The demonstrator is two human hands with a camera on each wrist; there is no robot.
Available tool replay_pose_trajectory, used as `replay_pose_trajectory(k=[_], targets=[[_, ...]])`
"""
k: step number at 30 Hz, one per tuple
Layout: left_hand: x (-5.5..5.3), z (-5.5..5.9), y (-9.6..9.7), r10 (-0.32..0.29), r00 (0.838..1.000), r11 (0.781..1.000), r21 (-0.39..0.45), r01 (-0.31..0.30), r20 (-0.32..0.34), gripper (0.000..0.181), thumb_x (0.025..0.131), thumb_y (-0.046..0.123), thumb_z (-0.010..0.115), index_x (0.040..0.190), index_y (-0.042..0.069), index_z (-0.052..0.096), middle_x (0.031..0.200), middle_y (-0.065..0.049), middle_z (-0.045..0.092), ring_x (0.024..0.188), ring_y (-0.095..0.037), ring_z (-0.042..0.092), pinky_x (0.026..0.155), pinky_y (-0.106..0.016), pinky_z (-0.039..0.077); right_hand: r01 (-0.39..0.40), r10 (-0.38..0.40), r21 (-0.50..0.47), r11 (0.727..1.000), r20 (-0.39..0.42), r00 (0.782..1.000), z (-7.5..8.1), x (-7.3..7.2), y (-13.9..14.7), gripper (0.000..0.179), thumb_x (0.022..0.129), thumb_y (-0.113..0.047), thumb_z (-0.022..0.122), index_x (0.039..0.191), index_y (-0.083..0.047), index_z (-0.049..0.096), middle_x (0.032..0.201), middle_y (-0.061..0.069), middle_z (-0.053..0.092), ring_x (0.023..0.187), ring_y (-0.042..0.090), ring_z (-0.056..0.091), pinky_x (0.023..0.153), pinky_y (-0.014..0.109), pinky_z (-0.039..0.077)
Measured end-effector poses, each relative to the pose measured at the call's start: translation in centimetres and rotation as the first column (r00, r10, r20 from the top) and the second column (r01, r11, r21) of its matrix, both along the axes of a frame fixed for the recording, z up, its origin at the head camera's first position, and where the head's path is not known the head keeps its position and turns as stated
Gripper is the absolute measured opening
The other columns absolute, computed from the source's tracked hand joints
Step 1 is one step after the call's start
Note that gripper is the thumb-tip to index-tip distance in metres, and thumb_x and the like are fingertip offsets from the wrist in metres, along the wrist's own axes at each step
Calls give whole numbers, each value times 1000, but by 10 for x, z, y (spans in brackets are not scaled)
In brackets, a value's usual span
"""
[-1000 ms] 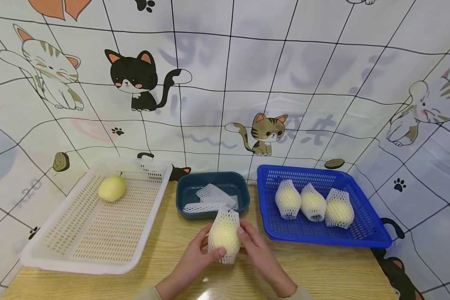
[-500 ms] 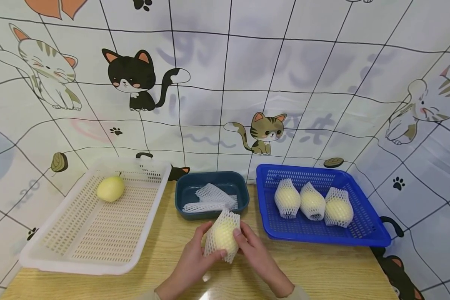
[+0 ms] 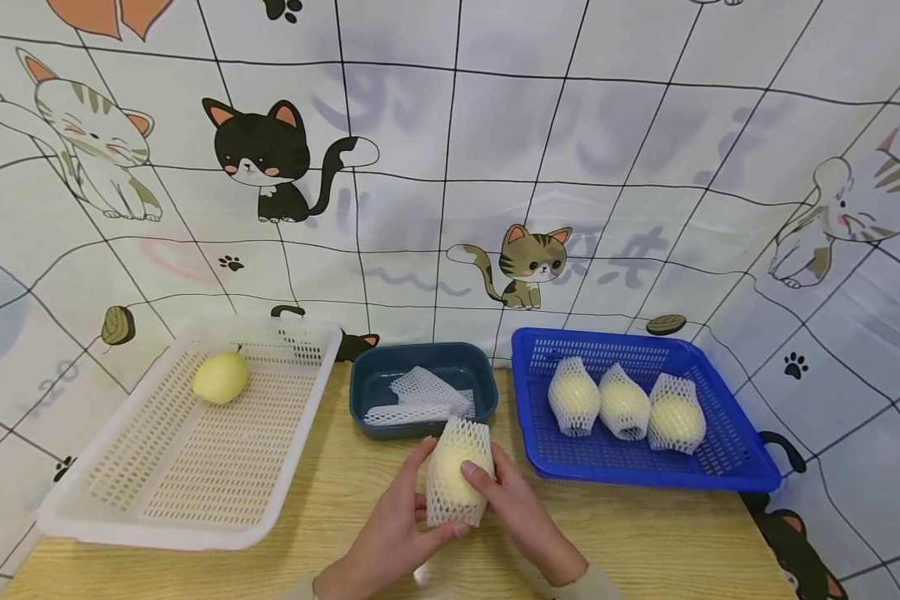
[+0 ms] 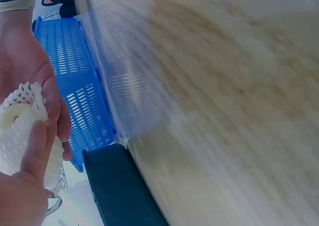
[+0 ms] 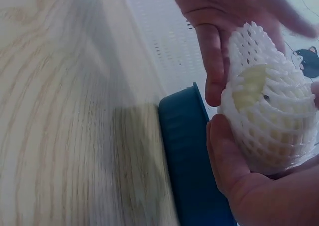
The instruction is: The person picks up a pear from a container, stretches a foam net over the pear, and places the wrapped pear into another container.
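A pale yellow pear in a white foam net (image 3: 456, 479) is held over the table in front of the teal bin (image 3: 356, 408). My right hand (image 3: 528, 521) grips it from the right, thumb across its front. On the other side my left hand (image 3: 393, 529) is spread around it, its thumb stretched along the net's lower edge. In the right wrist view, the netted pear (image 5: 274, 121) shows bare yellow skin and a dark spot through a gap in the net. Fairly straight fingers of the left hand (image 5: 219, 42) lie beside it there, the thumb apart from the fruit.
A white basket (image 3: 157, 537) at left holds one bare pear (image 3: 221, 377). At right, a blue basket (image 3: 645, 475) holds three netted pears (image 3: 624, 404). Loose foam nets (image 3: 420, 400) lie in the teal bin. A cat-patterned sheet (image 3: 412, 208) hangs behind the table (image 3: 330, 492).
The netted pear has turned more upright and moved slightly right. My left thumb has slid off its front to the lower edge, and my right thumb lies farther across it.
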State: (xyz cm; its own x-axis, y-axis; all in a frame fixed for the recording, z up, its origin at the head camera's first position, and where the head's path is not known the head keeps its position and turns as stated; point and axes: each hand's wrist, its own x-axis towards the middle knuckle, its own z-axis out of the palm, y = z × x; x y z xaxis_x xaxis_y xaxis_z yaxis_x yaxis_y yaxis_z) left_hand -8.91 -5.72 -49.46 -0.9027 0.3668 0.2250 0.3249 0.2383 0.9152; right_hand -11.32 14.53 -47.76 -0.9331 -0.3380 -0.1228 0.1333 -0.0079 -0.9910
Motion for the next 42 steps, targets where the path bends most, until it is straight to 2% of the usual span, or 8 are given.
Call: replay_pose_trajectory(k=[6,14,22,27,31,35,38,42], targets=[[-2,1,-8,-68,998,997,36,69,-14,76,104,18,63,165,11,17,159,-21,37,93,-10,73,77,-27,60,41,-40,-73,997,17,999,6,2,9,62,107,-22,53,156,6,28,132,20,56,109,21,64,88,35,58],[-9,-2,-21,39,996,998,-41,-42,-76,60,107,19,56,161,15,30,144,-20,55,104,-15,71,81,-32,60,108,-116,-133,985,-54,992,29,11,30,61,104,-11,47,155,12,23,122,11,61,103,15,66,87,33,57],[-14,-2,-26,125,979,986,-93,-141,-160,54,103,21,62,153,12,45,145,-10,58,122,-28,64,99,-47,53,269,-291,-124,955,-221,931,64,12,67,44,103,0,43,145,10,36,111,4,68,94,15,68,81,29,58],[-15,-2,-30,169,970,969,-151,-195,-172,55,100,26,66,152,14,50,149,0,56,137,-27,52,109,-55,43,348,-314,64,935,-301,900,82,1,104,50,111,-13,44,156,1,29,123,-3,58,103,8,62,88,18,52],[-15,-3,-32,186,967,967,-143,-212,-175,55,99,22,67,151,15,51,149,-1,57,137,-28,52,109,-56,43,370,-291,259,892,-296,910,85,-11,123,55,112,-27,45,159,-3,27,128,8,54,105,13,61,88,19,52],[-15,-5,-34,204,962,963,-138,-231,-181,54,99,20,67,150,14,51,147,-4,58,137,-28,52,109,-56,43,300,-241,439,847,-185,953,83,-25,131,78,109,-39,51,164,-1,12,157,28,33,141,37,42,113,50,41],[-13,-5,-37,223,962,959,-140,-245,-155,54,98,19,69,149,14,52,148,-4,57,138,-25,51,110,-55,42,211,-194,582,786,-92,977,81,-38,133,97,105,-49,57,163,2,-2,168,30,5,153,50,13,116,70,23],[-13,-5,-40,245,963,956,-134,-259,-115,55,97,18,70,148,14,53,148,-2,57,139,-23,50,110,-56,42,135,-132,729,671,-62,989,74,-55,132,107,100,-58,59,161,8,2,166,35,8,149,56,17,114,71,26]])
